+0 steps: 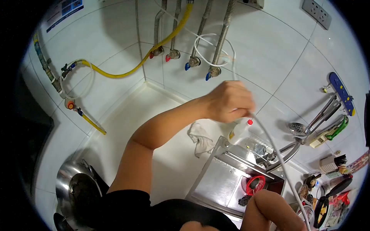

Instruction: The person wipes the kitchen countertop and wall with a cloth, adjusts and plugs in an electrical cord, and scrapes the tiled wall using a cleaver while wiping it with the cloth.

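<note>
My left hand (231,102) is closed around a white cable (274,148), with the arm stretched across the middle of the view. Above the hand, the cable forms a loose loop (197,46) around the metal hoses by the wall. From the fist it runs taut, down to the lower right edge. My right arm (266,204) is bent at the lower right, and the hand lies beyond the frame edge. Just below my left hand stand a white bottle with a red cap (239,131) and a crumpled white cloth (201,138).
A steel sink (216,183) holds a red strainer (255,185) beside a faucet (287,154). Valves (192,62) and a yellow hose (123,74) line the wall. A metal wok (69,181) sits left; utensils (314,119) hang right.
</note>
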Motion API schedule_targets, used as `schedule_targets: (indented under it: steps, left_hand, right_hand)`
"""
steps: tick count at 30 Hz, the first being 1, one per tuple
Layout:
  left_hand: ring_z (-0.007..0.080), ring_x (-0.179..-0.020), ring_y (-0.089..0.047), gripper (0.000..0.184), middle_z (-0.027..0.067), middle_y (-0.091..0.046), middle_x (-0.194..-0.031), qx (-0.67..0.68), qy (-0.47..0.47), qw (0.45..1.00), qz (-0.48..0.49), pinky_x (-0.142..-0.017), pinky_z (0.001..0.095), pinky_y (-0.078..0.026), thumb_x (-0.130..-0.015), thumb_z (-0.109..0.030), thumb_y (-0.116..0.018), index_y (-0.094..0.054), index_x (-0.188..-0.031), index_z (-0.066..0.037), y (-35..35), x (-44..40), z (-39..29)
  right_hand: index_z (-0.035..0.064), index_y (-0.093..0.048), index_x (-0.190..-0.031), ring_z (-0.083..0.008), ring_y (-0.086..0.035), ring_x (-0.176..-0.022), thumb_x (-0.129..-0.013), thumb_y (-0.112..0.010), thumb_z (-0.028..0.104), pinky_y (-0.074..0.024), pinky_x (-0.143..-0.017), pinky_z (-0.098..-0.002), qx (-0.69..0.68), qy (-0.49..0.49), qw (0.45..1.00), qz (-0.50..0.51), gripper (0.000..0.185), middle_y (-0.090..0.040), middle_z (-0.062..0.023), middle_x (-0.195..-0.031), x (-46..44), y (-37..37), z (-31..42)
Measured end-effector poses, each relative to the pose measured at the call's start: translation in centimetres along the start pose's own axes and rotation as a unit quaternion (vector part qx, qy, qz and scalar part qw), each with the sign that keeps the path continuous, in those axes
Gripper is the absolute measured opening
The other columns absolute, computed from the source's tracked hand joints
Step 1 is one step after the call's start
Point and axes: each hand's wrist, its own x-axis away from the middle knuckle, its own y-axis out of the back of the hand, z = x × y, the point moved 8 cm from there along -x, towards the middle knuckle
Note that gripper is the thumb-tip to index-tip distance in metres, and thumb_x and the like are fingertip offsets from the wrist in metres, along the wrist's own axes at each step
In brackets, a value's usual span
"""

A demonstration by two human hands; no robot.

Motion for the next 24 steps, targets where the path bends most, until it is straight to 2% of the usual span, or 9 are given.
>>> schedule_targets:
  steps: [5,7,9,12,13,15,18,21,24]
  left_hand:
    - [0.0208,-0.068,-0.055,0.009,0.0075,-0.064,-0.083,0.084,0.115,0.987,-0.07,-0.081,0.0427,-0.051,-0.074,-0.002,-0.066,-0.067,-0.082,-0.006,7.5,5.8,1.5]
    - [0.0183,-0.072,-0.055,0.013,0.0096,-0.063,-0.083,0.208,0.248,0.925,-0.198,-0.087,0.0447,-0.051,-0.09,-0.009,-0.056,-0.066,-0.093,-0.001,11.0,9.5,4.7]
    - [0.0189,-0.082,-0.061,0.023,0.0099,-0.062,-0.09,0.307,0.234,0.866,-0.317,-0.088,0.0379,-0.049,-0.095,-0.012,-0.052,-0.059,-0.109,0.005,14.6,12.8,8.5]
    - [0.0224,-0.091,-0.061,0.031,0.0135,-0.061,-0.099,0.318,0.348,0.776,-0.418,-0.091,0.0382,-0.048,-0.096,-0.014,-0.052,-0.052,-0.12,0.006,17.6,16.7,11.8]
    - [0.023,-0.095,-0.059,0.034,0.0134,-0.059,-0.104,0.287,0.402,0.76,-0.422,-0.094,0.0398,-0.046,-0.096,-0.014,-0.052,-0.049,-0.124,0.005,17.8,17.8,12.3]
    - [0.0244,-0.104,-0.055,0.041,0.0131,-0.056,-0.114,0.22,0.502,0.72,-0.426,-0.1,0.0428,-0.041,-0.095,-0.013,-0.053,-0.044,-0.131,0.003,17.8,20.1,12.7]
    - [0.0269,-0.121,-0.047,0.045,0.015,-0.051,-0.125,-0.089,0.488,0.676,-0.544,-0.106,0.0409,-0.034,-0.089,-0.007,-0.056,-0.043,-0.132,0.004,20.4,22.9,10.2]
    - [0.0292,-0.126,-0.043,0.057,0.017,-0.044,-0.135,-0.429,0.248,0.764,-0.414,-0.107,0.0386,-0.032,-0.084,-0.005,-0.061,-0.039,-0.135,0.003,20.6,15.5,3.4]
    - [0.0305,-0.129,-0.039,0.067,0.0189,-0.04,-0.14,-0.373,0.252,0.869,-0.207,-0.108,0.0395,-0.03,-0.082,-0.01,-0.066,-0.034,-0.14,0.0,17.0,7.4,3.6]
  right_hand:
    - [-0.001,-0.034,-0.121,-0.0335,-0.04,-0.111,-0.095,-0.042,0.024,-0.027,-0.098,-0.052,-0.009,-0.196,0.979,0.063,0.037,-0.038,-0.0214,-0.118,7.3,-3.5,-4.8]
    - [-0.0022,-0.031,-0.13,-0.0353,-0.037,-0.121,-0.095,-0.043,0.024,-0.0233,-0.106,-0.0549,-0.026,-0.291,0.952,0.085,0.046,-0.036,-0.023,-0.128,11.6,-5.9,-6.7]
    - [-0.0033,-0.029,-0.14,-0.0371,-0.035,-0.13,-0.094,-0.044,0.025,-0.0196,-0.113,-0.0579,-0.059,-0.392,0.912,0.104,0.056,-0.034,-0.0246,-0.139,16.6,-9.0,-8.5]
    - [0.003,-0.032,-0.141,-0.029,-0.043,-0.124,-0.081,-0.065,0.001,-0.0409,-0.103,-0.0443,-0.096,-0.407,0.875,0.245,0.069,-0.037,-0.0163,-0.14,24.9,-15.5,-10.0]
    - [0.0058,-0.031,-0.142,-0.022,-0.043,-0.124,-0.074,-0.069,-0.009,-0.044,-0.1,-0.0378,-0.036,-0.354,0.875,0.329,0.08,-0.04,-0.0116,-0.137,27.5,-17.9,-9.9]
    - [0.0067,-0.031,-0.142,-0.0208,-0.044,-0.121,-0.07,-0.072,-0.012,-0.0458,-0.098,-0.0347,-0.154,-0.496,0.795,0.313,0.085,-0.039,-0.0077,-0.129,33.1,-22.1,-10.6]
    - [0.0064,-0.028,-0.14,-0.024,-0.051,-0.116,-0.075,-0.07,-0.007,-0.052,-0.09,-0.0344,-0.205,-0.504,0.74,0.396,0.078,-0.044,-0.0124,-0.124,38.0,-27.7,-11.0]
    - [0.0051,-0.025,-0.139,-0.0249,-0.05,-0.118,-0.079,-0.068,-0.004,-0.0505,-0.091,-0.0339,-0.289,-0.507,0.682,0.44,0.075,-0.048,-0.0157,-0.127,41.2,-31.5,-9.9]
    - [0.0045,-0.022,-0.14,-0.0254,-0.049,-0.119,-0.081,-0.066,-0.002,-0.048,-0.093,-0.0344,-0.293,-0.552,0.654,0.426,0.074,-0.048,-0.0191,-0.128,43.1,-33.5,-10.4]
